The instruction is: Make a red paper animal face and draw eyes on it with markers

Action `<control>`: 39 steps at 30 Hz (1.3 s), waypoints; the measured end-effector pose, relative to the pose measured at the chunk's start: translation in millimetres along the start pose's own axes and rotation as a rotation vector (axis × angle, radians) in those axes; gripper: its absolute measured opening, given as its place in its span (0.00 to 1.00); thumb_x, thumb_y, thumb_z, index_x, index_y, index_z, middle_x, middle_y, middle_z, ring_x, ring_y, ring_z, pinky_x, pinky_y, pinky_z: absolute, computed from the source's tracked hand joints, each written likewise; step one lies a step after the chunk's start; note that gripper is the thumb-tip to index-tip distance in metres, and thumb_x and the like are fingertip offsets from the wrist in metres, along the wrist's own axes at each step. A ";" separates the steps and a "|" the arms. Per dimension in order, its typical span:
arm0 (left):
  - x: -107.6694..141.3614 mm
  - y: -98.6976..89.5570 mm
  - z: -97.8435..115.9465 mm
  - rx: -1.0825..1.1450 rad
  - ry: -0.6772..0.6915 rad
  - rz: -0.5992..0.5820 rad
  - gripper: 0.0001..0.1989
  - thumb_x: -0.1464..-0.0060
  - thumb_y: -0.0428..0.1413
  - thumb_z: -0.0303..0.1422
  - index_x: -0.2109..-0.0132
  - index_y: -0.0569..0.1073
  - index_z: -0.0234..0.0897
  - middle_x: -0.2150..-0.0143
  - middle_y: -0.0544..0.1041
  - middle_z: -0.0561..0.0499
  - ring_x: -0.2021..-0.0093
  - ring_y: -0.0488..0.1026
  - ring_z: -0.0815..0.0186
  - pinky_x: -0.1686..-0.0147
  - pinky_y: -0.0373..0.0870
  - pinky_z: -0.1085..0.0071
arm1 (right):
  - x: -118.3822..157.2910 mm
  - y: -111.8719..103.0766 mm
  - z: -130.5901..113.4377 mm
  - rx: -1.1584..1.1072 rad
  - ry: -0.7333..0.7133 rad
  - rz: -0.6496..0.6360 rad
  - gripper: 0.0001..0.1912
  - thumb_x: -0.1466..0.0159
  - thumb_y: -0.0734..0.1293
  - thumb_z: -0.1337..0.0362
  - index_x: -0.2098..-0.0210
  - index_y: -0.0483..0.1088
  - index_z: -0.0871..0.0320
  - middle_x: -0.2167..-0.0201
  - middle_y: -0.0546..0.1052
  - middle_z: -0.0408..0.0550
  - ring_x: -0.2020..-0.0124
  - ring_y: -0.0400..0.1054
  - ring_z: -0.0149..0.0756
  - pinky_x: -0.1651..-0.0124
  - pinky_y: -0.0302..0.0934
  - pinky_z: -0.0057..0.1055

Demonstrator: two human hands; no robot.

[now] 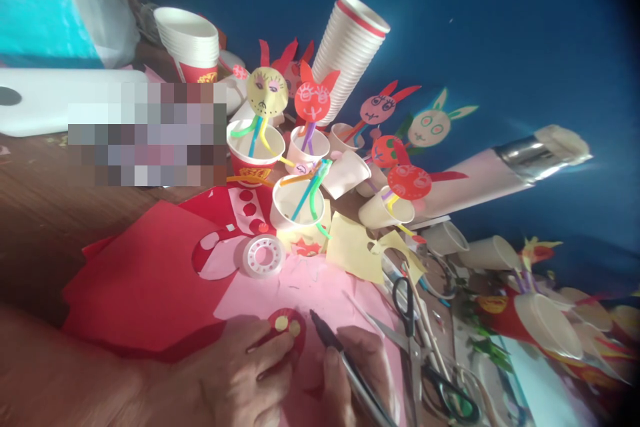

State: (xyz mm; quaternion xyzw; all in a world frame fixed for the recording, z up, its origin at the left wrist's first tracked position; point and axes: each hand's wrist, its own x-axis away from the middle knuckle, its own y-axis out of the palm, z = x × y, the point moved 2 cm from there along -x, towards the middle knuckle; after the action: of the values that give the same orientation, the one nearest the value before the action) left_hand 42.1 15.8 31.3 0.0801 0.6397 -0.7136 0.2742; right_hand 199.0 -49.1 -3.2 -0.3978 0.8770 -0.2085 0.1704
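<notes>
My left hand (pixel 240 367) is at the lower middle, its fingers bent and holding a small red paper circle (pixel 289 314) down. Two pale yellow dots, side by side like eyes, are stuck on the circle. In my right hand (pixel 369 348) is a black marker pen (pixel 326 332), gripped like a writing tool. Its tip points up and left, just right of the circle and apart from it. Beneath lies a pink paper sheet (pixel 240 300), overlapping a large red sheet (pixel 145 273) with a round cut-out.
Scissors (pixel 413 340) lie open by my right hand. A white tape roll (pixel 263 256) rests on the papers. Behind stand paper cups (pixel 299 203) with straws and paper animal faces (pixel 267 91), a tall cup stack (pixel 350 47) and a silver-banded tube (pixel 520 157). A blue wall rises behind.
</notes>
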 end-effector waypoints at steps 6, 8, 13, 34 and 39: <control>7.2 5.9 1.4 0.039 -0.020 -0.036 0.07 0.38 0.59 0.35 0.61 0.80 0.39 0.52 0.82 0.48 0.43 0.71 0.55 0.47 0.69 0.60 | -6.0 4.4 -2.1 -0.156 -0.229 0.050 0.04 0.36 0.70 0.60 0.64 0.73 0.54 0.72 0.76 0.41 0.77 0.71 0.28 0.75 0.63 0.22; 11.0 7.6 0.8 0.074 -0.013 -0.058 0.12 0.38 0.58 0.43 0.61 0.80 0.39 0.50 0.81 0.47 0.40 0.69 0.53 0.44 0.68 0.59 | -4.3 4.6 0.7 -0.174 -0.140 0.020 0.06 0.35 0.70 0.60 0.64 0.73 0.55 0.75 0.76 0.40 0.81 0.68 0.27 0.78 0.62 0.22; 15.1 11.4 2.4 0.102 -0.015 -0.080 0.13 0.39 0.59 0.44 0.60 0.80 0.39 0.51 0.82 0.47 0.46 0.72 0.56 0.46 0.68 0.59 | 0.3 -0.3 2.0 -0.113 -0.018 -0.064 0.10 0.36 0.70 0.56 0.68 0.74 0.56 0.84 0.74 0.40 0.86 0.67 0.30 0.81 0.63 0.23; 16.0 13.1 5.1 0.094 -0.040 -0.122 0.13 0.41 0.61 0.46 0.64 0.80 0.42 0.55 0.82 0.49 0.48 0.72 0.56 0.44 0.66 0.57 | 0.5 6.6 9.7 -0.075 -0.062 -0.164 0.14 0.34 0.69 0.53 0.68 0.72 0.56 0.85 0.74 0.39 0.87 0.67 0.29 0.81 0.63 0.22; 15.2 14.5 6.6 0.094 -0.056 -0.134 0.12 0.39 0.59 0.43 0.64 0.79 0.40 0.54 0.82 0.48 0.49 0.73 0.57 0.46 0.68 0.57 | -0.1 7.7 7.8 -0.084 -0.036 -0.164 0.14 0.33 0.68 0.52 0.69 0.71 0.55 0.85 0.74 0.40 0.87 0.65 0.28 0.83 0.60 0.21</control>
State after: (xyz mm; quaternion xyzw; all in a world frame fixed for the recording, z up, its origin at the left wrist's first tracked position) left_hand 38.1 4.6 12.8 0.0300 0.6016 -0.7614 0.2394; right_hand 197.9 -46.2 -13.8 -0.4786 0.8464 -0.1778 0.1518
